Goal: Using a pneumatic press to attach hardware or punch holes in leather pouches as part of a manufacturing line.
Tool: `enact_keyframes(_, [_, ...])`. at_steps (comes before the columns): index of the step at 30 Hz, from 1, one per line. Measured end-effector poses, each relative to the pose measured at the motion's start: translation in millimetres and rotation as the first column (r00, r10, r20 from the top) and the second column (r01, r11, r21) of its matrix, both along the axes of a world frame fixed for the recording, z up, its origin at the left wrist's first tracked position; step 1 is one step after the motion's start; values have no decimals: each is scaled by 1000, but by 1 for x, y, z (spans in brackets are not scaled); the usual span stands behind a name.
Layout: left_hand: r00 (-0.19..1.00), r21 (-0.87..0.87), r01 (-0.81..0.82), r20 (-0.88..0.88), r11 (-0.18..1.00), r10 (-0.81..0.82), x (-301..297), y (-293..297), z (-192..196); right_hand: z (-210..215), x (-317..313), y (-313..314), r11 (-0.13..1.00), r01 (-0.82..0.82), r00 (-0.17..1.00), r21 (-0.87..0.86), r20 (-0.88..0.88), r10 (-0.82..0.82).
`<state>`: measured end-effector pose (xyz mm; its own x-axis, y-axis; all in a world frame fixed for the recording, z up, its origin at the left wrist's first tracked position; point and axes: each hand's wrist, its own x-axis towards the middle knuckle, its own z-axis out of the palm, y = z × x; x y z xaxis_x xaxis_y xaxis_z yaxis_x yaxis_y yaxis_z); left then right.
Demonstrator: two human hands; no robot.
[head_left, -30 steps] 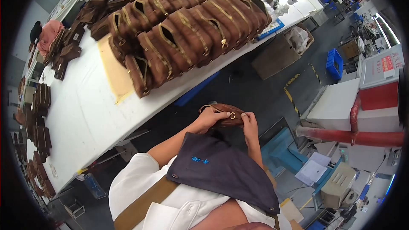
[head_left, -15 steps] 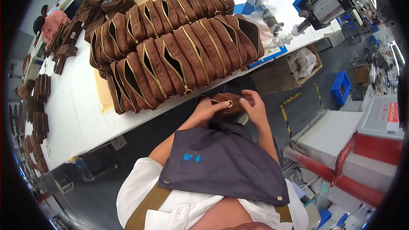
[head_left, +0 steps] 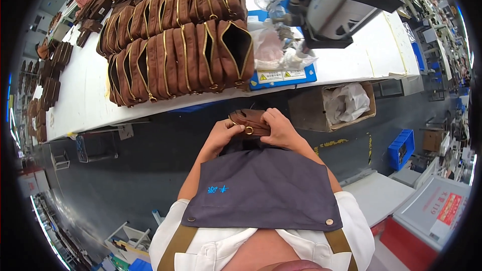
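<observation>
Between my two hands, in front of my apron, is a small brown zippered pouch (head_left: pixel 256 119) with a gold-coloured ring on its near side. My left hand (head_left: pixel 226 134) grips its left end, the thumb lying beside the ring. On the right end my right hand (head_left: pixel 278 128) is closed, fingers over the top edge. The pouch is held in the air, apart from the table. Beyond it, two rows of similar brown pouches (head_left: pixel 173 62) stand packed side by side on the white table, several with their gold zippers parted.
A blue-based machine (head_left: pixel 286 83) with a dark overhead head (head_left: pixel 329 15) stands right of the pouches. Below the table edge is a cardboard box (head_left: pixel 329 120) lined with plastic. A blue crate (head_left: pixel 400 148) sits on the floor at right. More brown pouches (head_left: pixel 50 90) lie at far left.
My view has swung to the right, so the machine shows more fully. My right hand has come in from beside the pouch to grip its right end; the left hand keeps its hold.
</observation>
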<state>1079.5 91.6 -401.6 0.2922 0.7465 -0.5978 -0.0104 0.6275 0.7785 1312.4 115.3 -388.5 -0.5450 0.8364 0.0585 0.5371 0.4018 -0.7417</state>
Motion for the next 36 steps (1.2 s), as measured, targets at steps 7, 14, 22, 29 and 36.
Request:
enact_keyframes(7, [933,231,-228,-225,946,280,50,-8,-2,-23,77,109,913,406,911,-46,-63,-409])
enact_keyframes(14, [799,413,109,-577,904,167,60,6,34,-116,137,253,778,335,873,532,135,-469])
enact_keyframes(22, [641,597,87,-646,798,413,41,-18,16,-175,182,284,723,78,947,686,175,-269])
enact_keyframes(29, [564,720,78,-603,690,565,29,-26,22,-132,154,278,742,-13,976,670,170,-137])
enact_keyframes(36, [456,729,147,-650,668,608,9,-22,26,-120,171,276,817,241,971,524,-127,-205])
